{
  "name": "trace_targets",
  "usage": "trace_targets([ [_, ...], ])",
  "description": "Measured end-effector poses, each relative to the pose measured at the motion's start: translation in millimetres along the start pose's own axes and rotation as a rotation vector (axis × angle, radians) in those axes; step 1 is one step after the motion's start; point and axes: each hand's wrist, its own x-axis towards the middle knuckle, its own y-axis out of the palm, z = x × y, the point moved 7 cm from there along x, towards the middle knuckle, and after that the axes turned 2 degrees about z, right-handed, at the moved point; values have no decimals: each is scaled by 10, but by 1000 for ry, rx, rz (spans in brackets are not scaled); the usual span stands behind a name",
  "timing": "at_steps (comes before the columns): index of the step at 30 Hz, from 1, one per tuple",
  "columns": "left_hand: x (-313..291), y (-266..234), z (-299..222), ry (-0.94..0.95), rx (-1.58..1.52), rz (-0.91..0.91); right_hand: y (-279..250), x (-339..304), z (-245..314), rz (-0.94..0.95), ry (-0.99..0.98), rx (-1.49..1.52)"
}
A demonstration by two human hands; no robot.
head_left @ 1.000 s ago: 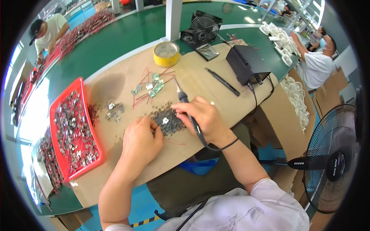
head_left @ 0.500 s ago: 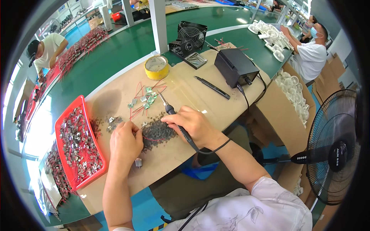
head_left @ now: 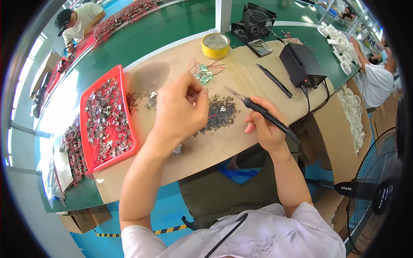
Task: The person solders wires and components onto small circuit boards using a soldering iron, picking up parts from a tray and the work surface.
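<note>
My right hand grips a black soldering iron, its metal tip aimed up and left over the work board. My left hand is raised, fingers curled together; what they pinch is hidden, though a bit of red wire shows beside them. Below and behind it lies a pile of small dark round parts, with a small white-silver piece on top. Just beyond the left hand are green circuit boards with red wires, partly covered by it. A small silver motor sits beside my left wrist.
At left stands a red tray full of wired parts. Yellow tape, a black pen-like tool, a black soldering station and a small fan lie farther back. A large fan stands right. Co-workers sit beyond.
My left hand has lifted off the board, rising toward the circuit boards. My right hand has drawn the soldering iron rightward, away from the left hand. The whole view has shifted.
</note>
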Motion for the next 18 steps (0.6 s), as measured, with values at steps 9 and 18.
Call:
trace_targets([
  [9,-396,392,239,-29,125,144,-23,-116,156,20,-173,-194],
  [18,-423,545,247,84,323,152,-10,-43,101,50,-55,-160],
])
